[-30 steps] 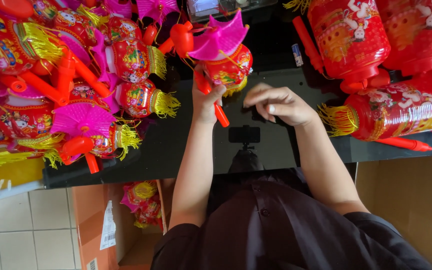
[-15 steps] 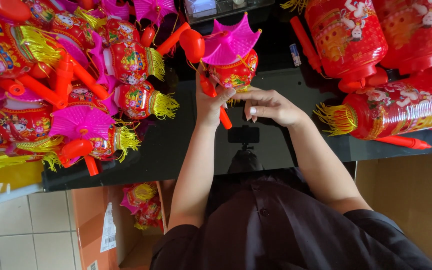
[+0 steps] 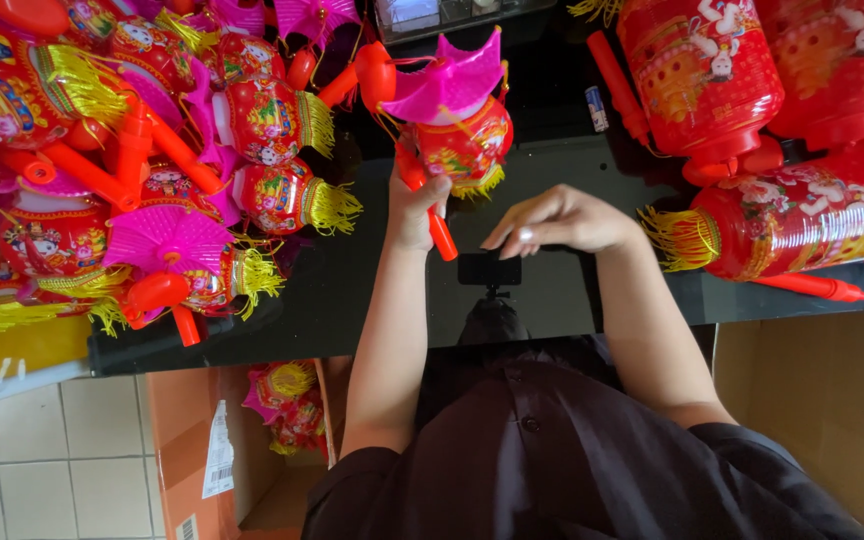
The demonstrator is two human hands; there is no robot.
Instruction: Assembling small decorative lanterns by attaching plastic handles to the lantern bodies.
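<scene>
Since a moment ago the right hand (image 3: 562, 220) has come off the small red paper lantern with pink fan top and yellow fringe (image 3: 457, 125), which now sits higher over the black glossy tabletop (image 3: 352, 290). Left hand (image 3: 414, 205) fisted tight around its orange plastic stick handle (image 3: 430, 205), forearm upright. Right hand hovers beside it, fingers loosely curled, holding nothing. Lantern looks light, thin and crushable; best held by the stick. Piled lanterns (image 3: 132, 170) lie left.

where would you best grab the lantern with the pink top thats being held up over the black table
By its orange handle stick, as the left hand does: a slim rigid rod below the lantern. Come from the near, lower side, clear of the pink top and gold fringe.
</scene>
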